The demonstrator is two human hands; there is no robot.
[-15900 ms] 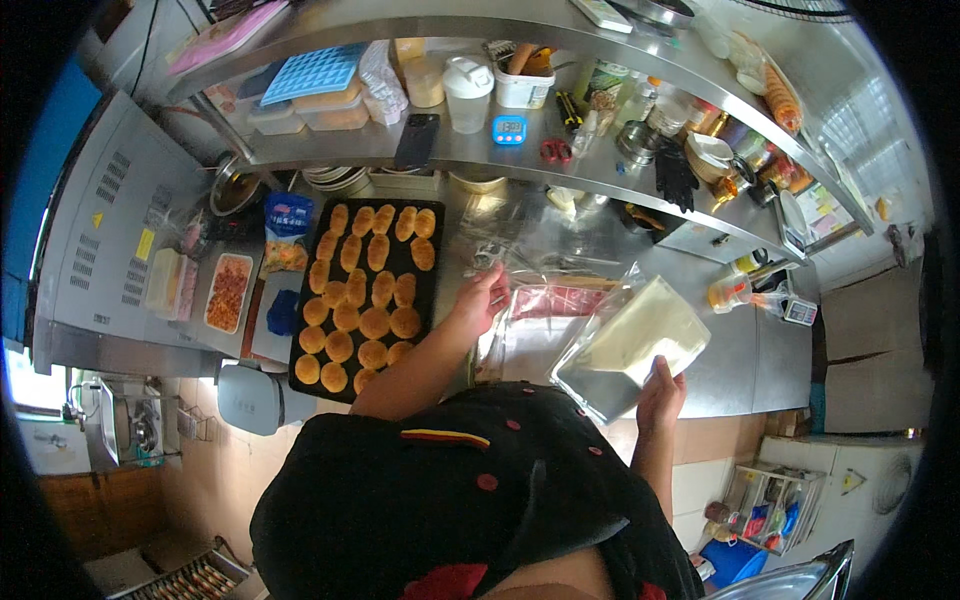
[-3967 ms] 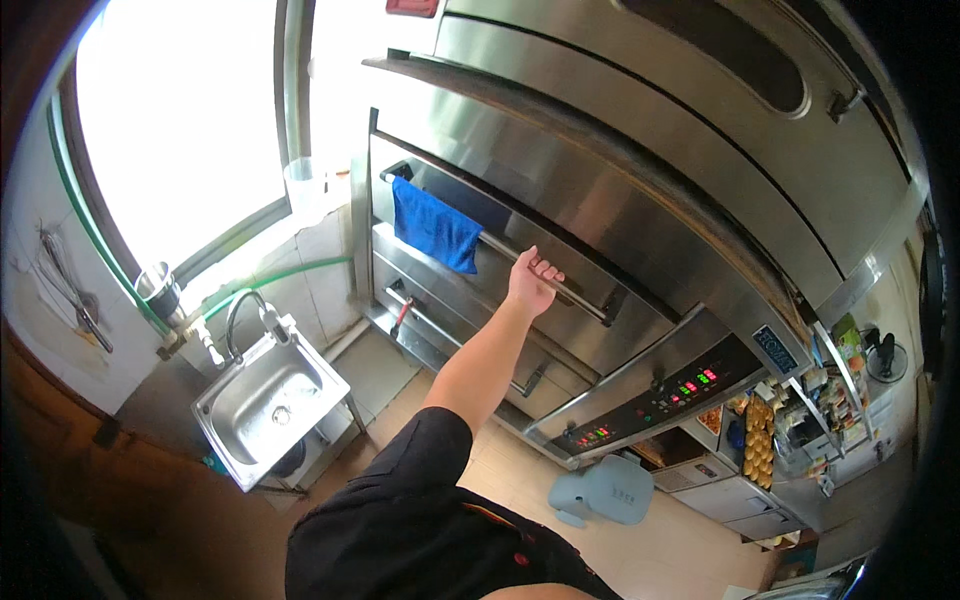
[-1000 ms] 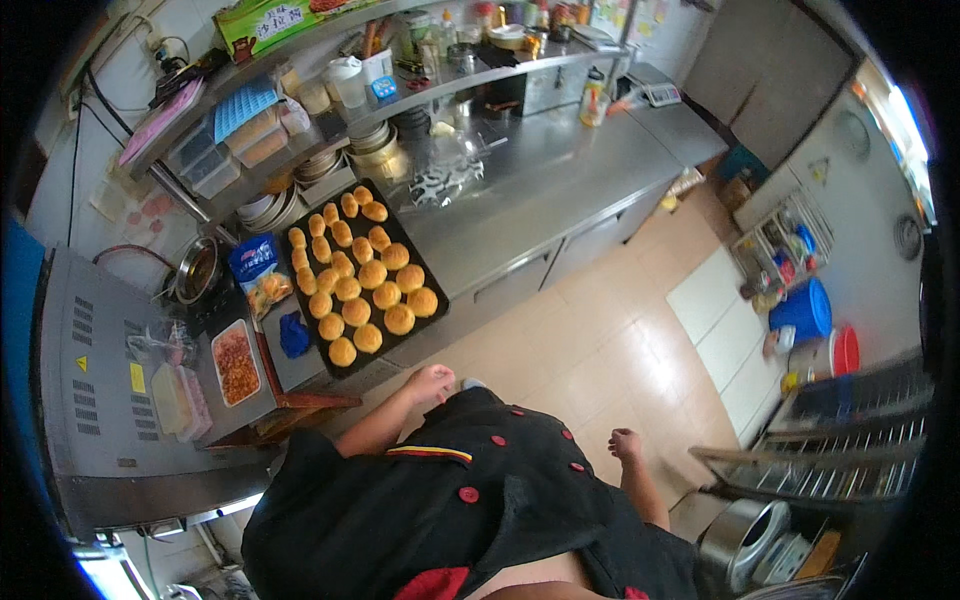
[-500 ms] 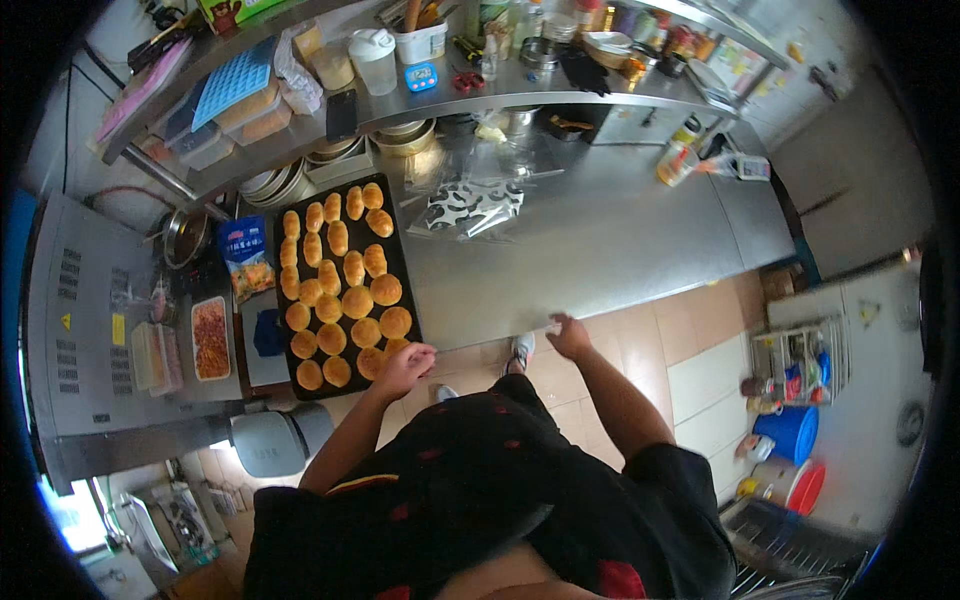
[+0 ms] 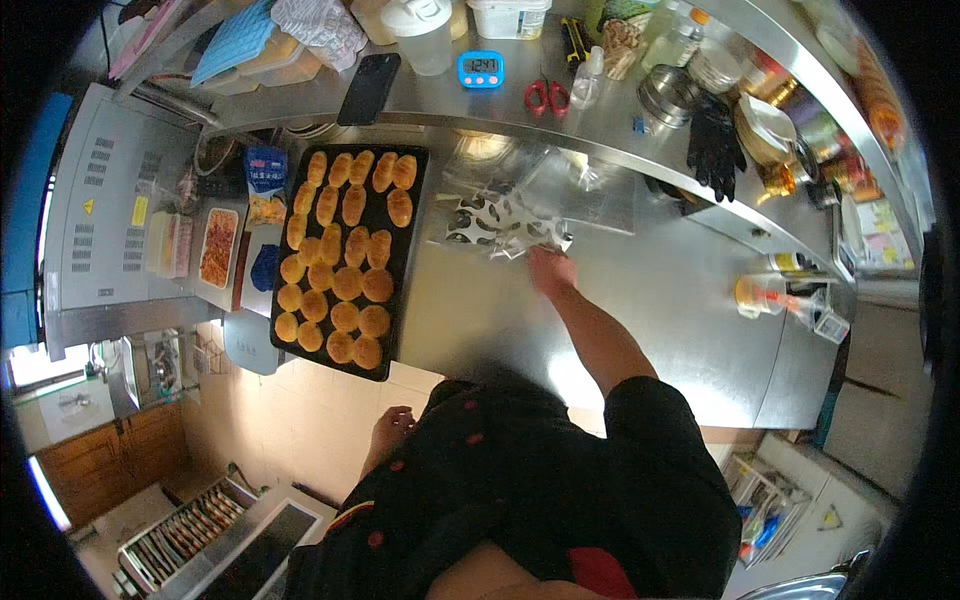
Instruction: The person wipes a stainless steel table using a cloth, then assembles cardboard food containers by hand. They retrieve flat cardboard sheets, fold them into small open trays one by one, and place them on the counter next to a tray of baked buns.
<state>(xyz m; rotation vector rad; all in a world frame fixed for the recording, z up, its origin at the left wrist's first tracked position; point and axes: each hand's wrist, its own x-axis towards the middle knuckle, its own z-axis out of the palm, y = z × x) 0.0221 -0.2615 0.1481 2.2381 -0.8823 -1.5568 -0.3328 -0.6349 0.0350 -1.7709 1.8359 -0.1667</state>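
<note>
My right hand [image 5: 552,270] reaches over the steel worktop, its fingers closed at the near right edge of a clear plastic bag with a black-and-white pattern [image 5: 500,222]. The exact fingertip grip is partly hidden. My left hand [image 5: 393,428] hangs low beside my body, off the worktop, holding nothing I can see; its fingers are loosely bent. Left of the bag, a black baking tray [image 5: 398,300] bears rows of golden baked buns, oval at the far end and round at the near end.
Above the back of the worktop [image 5: 480,320] runs a steel shelf [image 5: 430,108] with a phone [image 5: 370,88], blue timer [image 5: 481,69], red-handled scissors [image 5: 546,98] and black gloves [image 5: 715,150]. A tub of reddish-brown crumbly topping [image 5: 219,248] stands left of the baking tray.
My right hand has moved forward from the worktop's front edge to the patterned bag. My left hand has dropped back from beside the baking tray toward my body. My view has shifted closer.
</note>
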